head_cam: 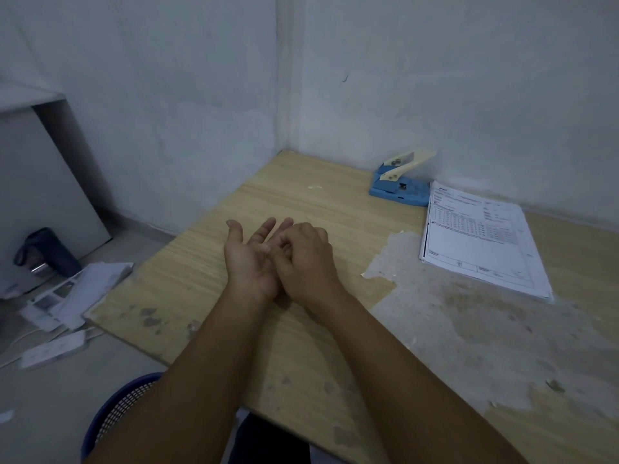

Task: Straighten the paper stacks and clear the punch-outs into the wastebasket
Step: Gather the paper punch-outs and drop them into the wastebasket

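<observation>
My left hand [249, 259] lies palm up over the middle of the wooden table [207, 316], fingers straight and spread. My right hand [306, 259] is beside it, knuckles up, with its curled fingertips pressed into the left palm. No punch-outs show between the fingers or on the palm. A stack of printed paper [482, 242] lies at the right of the table, its sheets slightly fanned at the edges. A blue wastebasket [117, 406] with a mesh wall stands on the floor under my left forearm.
A blue hole punch [398, 185] with a cream lever sits in the back corner by the wall. Peeled, worn patches mark the table's right side. On the floor at the left lie loose papers [83, 289], a white power strip [53, 351] and a dark bottle [47, 252].
</observation>
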### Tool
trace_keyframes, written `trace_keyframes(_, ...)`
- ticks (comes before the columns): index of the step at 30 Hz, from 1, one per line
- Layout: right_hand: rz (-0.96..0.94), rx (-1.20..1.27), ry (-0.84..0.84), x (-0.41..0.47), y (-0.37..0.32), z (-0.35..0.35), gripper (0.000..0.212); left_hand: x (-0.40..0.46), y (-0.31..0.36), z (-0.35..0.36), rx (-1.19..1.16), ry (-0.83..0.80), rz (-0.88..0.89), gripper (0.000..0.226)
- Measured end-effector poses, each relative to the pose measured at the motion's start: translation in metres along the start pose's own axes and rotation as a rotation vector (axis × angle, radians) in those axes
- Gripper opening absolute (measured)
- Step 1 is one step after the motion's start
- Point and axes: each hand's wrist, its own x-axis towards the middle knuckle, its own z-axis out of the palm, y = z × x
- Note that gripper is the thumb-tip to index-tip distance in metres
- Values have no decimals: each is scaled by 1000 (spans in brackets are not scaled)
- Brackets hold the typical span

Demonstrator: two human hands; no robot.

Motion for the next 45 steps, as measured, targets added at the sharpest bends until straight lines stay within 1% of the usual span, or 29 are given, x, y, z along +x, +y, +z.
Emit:
trace_keyframes(4, -4, -21, -21, 5, 1, 5, 24, 1, 2, -3, -21, -1, -6, 75)
trace_keyframes(7, -9, -30, 4, 9, 8, 7, 23, 2, 2, -3, -61, -12, -9, 75)
trace_keyframes(12, 19, 36, 101, 13, 19, 2, 17, 9, 7, -4, -132, -21, 24, 78)
trace_keyframes(15, 77, -3, 180, 18, 31, -4, 13, 16, 12, -3, -137, -20, 65, 76)
trace_keyframes(18, 194, -55, 223, 28, 48, -15, 14, 21, 17, 0, -123, -13, 96, 75)
trace_keyframes(21, 276, -119, 206, 37, 63, -22, 16, 28, 19, 4, -117, -8, 117, 74)
trace_keyframes(24, 309, -176, 165, 42, 71, -24, 17, 35, 15, 7, -105, 8, 115, 73)
trace_keyframes(28, 288, -276, 104, 45, 71, -21, 19, 43, 8, 9, -57, 9, 109, 73)
trace_keyframes(32, 282, -309, 115, 50, 68, -15, 26, 43, 6, 7, -37, -13, 113, 74)
trace_keyframes(40, 273, -295, 112, 52, 65, -11, 16, 42, 4, 3, -32, -21, 129, 75)
trace_keyframes(45, 259, -319, 84, 49, 68, -10, 22, 39, 2, 3, -30, -29, 128, 74)
